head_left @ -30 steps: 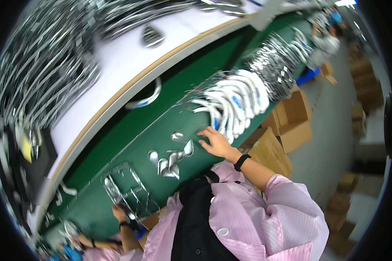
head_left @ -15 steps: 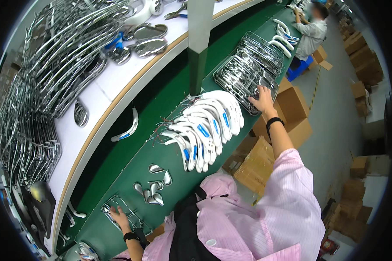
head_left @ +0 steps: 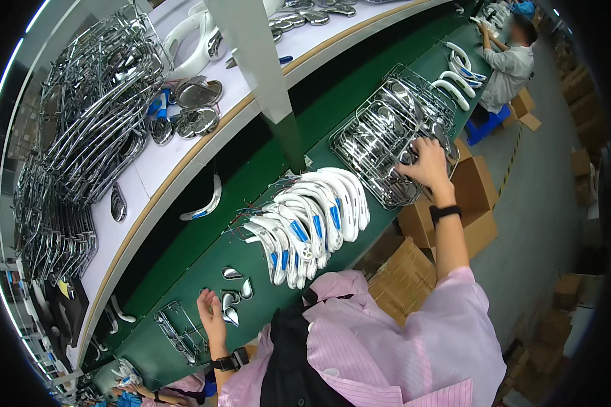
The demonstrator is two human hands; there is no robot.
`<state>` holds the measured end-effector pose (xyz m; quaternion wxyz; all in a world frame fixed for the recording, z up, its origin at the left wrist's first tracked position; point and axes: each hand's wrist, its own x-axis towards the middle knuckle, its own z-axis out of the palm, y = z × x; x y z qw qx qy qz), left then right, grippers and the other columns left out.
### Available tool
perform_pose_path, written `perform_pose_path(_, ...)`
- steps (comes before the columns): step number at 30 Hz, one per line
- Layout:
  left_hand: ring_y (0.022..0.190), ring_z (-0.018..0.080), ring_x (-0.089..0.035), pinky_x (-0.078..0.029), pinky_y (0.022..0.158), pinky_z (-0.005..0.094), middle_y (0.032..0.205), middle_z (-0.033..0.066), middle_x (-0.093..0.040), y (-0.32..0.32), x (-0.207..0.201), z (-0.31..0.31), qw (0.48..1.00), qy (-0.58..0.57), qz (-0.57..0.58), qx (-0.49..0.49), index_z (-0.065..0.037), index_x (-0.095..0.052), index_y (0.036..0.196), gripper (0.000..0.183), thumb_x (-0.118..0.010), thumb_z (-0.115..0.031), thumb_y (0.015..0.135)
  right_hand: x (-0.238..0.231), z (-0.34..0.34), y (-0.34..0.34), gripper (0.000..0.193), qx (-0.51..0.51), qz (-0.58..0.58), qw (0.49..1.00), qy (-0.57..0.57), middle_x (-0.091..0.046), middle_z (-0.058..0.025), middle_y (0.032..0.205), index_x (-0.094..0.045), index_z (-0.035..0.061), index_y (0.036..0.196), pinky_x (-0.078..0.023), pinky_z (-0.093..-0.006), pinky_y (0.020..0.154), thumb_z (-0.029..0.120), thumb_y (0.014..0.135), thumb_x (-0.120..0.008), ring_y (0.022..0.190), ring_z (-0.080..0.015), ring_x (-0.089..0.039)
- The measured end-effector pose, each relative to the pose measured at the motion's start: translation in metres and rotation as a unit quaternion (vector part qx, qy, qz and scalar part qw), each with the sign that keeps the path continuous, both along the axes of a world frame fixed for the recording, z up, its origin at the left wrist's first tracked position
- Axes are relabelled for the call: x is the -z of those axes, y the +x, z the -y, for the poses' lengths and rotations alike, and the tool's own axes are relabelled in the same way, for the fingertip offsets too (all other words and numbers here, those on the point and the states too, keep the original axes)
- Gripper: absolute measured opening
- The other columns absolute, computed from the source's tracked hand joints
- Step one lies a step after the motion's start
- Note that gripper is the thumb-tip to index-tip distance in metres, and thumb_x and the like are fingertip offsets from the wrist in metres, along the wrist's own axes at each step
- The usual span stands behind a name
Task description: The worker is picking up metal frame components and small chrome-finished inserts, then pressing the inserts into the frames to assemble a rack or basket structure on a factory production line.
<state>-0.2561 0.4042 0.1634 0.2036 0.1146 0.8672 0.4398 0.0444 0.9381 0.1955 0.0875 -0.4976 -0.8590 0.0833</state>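
My right hand (head_left: 429,163) reaches far out onto a pile of shiny chrome wire frames (head_left: 360,146) with rounded plates. Its fingers curl over a chrome part at the pile's near right edge; the grip is partly hidden. At lower left, my left hand (head_left: 212,317) is raised over the green bench with bent fingers, beside several small chrome teardrop-shaped pieces (head_left: 230,298). What its fingertips close on is too small to make out. Left of that hand lies one chrome wire frame (head_left: 181,330), touched by neither hand.
White curved parts with blue strips (head_left: 309,220) stand in a row mid-bench. A grey post (head_left: 258,74) rises behind them. More chrome frames (head_left: 54,210) crowd the upper white shelf. Cardboard boxes (head_left: 404,275) stand beside the bench. A co-worker (head_left: 509,64) works at the far end.
My left hand has left the chrome wire frame and moved right to the small teardrop pieces. My right hand stays at the chrome pile, its fingers more curled. The view has shifted slightly.
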Motion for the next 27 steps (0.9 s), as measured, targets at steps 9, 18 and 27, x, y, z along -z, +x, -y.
perform_pose_path(9,0.113,0.023,-0.057,-0.046,0.096,0.037,0.126,0.0155,-0.056,0.032,-0.014,-0.093,0.94,0.194,0.178,0.216,-0.001,-0.042,0.137,0.05,-0.041,-0.037,0.103,-0.055,0.142,-0.009,0.079,-0.174,-0.434,0.658,-0.591,-0.062,-0.0121,0.116,-0.049,-0.007,0.13,-0.046,-0.0308,0.087,0.061,0.098,-0.026,0.093,-0.0171,-0.058)
perform_pose_path(18,0.09,0.0246,-0.065,-0.056,0.071,0.0396,0.111,0.0155,-0.062,0.011,-0.026,-0.034,0.852,0.34,0.398,-0.012,-0.012,-0.043,0.138,0.064,-0.025,-0.06,0.099,-0.018,0.27,-0.169,0.064,-0.099,-0.447,0.533,-0.711,-0.06,-0.0156,0.124,-0.054,0.0034,0.125,-0.057,-0.0351,0.074,0.055,0.102,-0.022,0.084,-0.022,-0.066)
perform_pose_path(27,0.08,0.0245,-0.067,-0.057,0.065,0.0373,0.102,0.0146,-0.066,-0.001,-0.001,0.115,0.845,0.381,0.306,-0.218,-0.006,-0.051,0.118,0.039,-0.039,-0.04,0.103,0.036,0.405,-0.238,0.049,-0.187,-0.425,0.272,-0.843,-0.056,-0.0089,0.111,-0.047,0.0054,0.126,-0.052,-0.0397,0.089,0.033,0.09,-0.064,0.103,-0.0279,-0.059)
